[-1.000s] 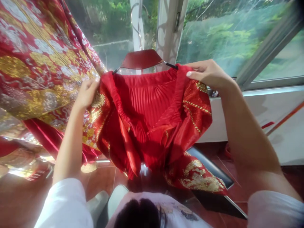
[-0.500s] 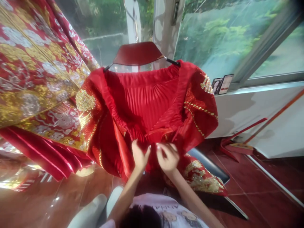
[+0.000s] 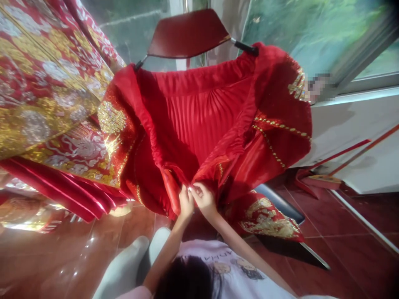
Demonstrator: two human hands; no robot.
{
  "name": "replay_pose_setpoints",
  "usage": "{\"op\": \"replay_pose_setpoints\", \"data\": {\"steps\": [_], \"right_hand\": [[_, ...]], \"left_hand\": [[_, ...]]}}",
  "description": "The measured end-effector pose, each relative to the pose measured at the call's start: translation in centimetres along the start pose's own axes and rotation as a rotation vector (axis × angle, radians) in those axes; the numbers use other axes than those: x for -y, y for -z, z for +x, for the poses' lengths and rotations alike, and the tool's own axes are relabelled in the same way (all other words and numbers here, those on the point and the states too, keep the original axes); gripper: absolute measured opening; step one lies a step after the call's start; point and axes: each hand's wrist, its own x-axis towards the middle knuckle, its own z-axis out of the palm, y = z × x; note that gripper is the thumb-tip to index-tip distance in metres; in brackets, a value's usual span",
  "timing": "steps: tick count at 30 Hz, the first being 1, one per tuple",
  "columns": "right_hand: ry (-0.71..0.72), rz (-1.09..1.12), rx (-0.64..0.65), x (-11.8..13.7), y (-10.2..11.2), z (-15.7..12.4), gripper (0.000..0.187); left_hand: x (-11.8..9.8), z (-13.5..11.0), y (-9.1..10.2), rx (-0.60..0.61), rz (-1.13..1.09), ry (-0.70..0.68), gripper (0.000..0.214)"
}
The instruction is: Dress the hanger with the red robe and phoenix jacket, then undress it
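Note:
A red pleated skirt [image 3: 199,124] hangs by its waistband from the dark clips of a hanger with a red-brown centre piece [image 3: 188,35]. Gold beading and embroidery run down its outer side. At the front, the two ends of the waistband come together low in the middle. My left hand [image 3: 186,201] is closed, pinching the red cloth at one end. Right beside it, almost touching, my right hand [image 3: 204,198] pinches the cloth at the other end with thumb and fingers. Any fastener between the fingertips is too small to make out.
Another red garment with gold and silver embroidery [image 3: 56,95] hangs at the left. Windows [image 3: 289,45] and a white wall [image 3: 339,128] stand behind. A red dustpan [image 3: 307,182] and a black chair-like seat [image 3: 280,203] are on the right, over red floor tiles [image 3: 131,224].
My hands have come together at the front of the waistband. The right hand's fingers have closed on the cloth, and the skirt and hanger now appear nearer and larger.

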Motion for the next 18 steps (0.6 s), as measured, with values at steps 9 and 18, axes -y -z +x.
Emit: {"op": "replay_pose_setpoints", "data": {"steps": [9, 18], "right_hand": [[-0.335, 0.458, 0.029, 2.9, -0.2, -0.2, 0.018], [-0.536, 0.667, 0.041, 5.7, -1.0, 0.2, 0.031]], "left_hand": [[0.4, -0.3, 0.5, 0.025, 0.063, 0.030, 0.013], [1.3, 0.4, 0.4, 0.001, 0.160, 0.063, 0.014]]}}
